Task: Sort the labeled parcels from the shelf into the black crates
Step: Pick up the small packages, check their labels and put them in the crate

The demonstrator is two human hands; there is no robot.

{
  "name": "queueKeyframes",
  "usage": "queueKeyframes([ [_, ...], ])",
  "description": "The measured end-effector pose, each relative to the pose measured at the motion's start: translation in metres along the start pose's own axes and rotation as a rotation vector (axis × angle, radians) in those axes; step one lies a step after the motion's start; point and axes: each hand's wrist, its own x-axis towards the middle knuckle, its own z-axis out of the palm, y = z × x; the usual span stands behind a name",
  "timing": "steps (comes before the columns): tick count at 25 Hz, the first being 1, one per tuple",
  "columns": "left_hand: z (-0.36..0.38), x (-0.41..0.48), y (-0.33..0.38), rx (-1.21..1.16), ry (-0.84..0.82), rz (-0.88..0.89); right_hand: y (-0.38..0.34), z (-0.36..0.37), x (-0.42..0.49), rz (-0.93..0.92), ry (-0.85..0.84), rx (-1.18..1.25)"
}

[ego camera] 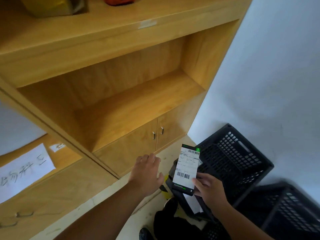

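While the right hand [209, 191] gripped the parcel [186, 170] at its lower right corner, fingers curled over the edge of the white barcode label, the left hand [147, 172] hung apart from it at its nine o'clock, fingers loosely spread and holding nothing. The parcel, a flat black packet with the label facing up, was held at about five o'clock in the view, above the floor [147, 213] and just at the near corner of a crate [233, 161]. That crate, black with perforated walls, stood by the white wall [277, 75] at four o'clock. A second crate [287, 215] sat just beside it toward five o'clock, blurred at the edge of the view. Below the parcel, at its six o'clock, lay dark things with a patch of white among them, too dim to name. The shelf [138, 110], of pale wood, filled the view from nine to one o'clock, its open bay set above two small doors [131, 148] with metal handles, the left hand hovering in front of them. On the top board at twelve o'clock sat a yellow thing [50, 6] and an orange thing [119, 0], both cut off by the frame. At eight o'clock a paper sheet [24, 168] with handwritten characters lay against a lower wooden unit.
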Motion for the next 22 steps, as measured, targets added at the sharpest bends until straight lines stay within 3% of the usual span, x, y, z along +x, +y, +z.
queueKeyframes([
  [22, -0.048, 0.234, 0.093, 0.124, -0.038, 0.505, -0.009, -0.075, 0.101, 0.138, 0.392, 0.151],
])
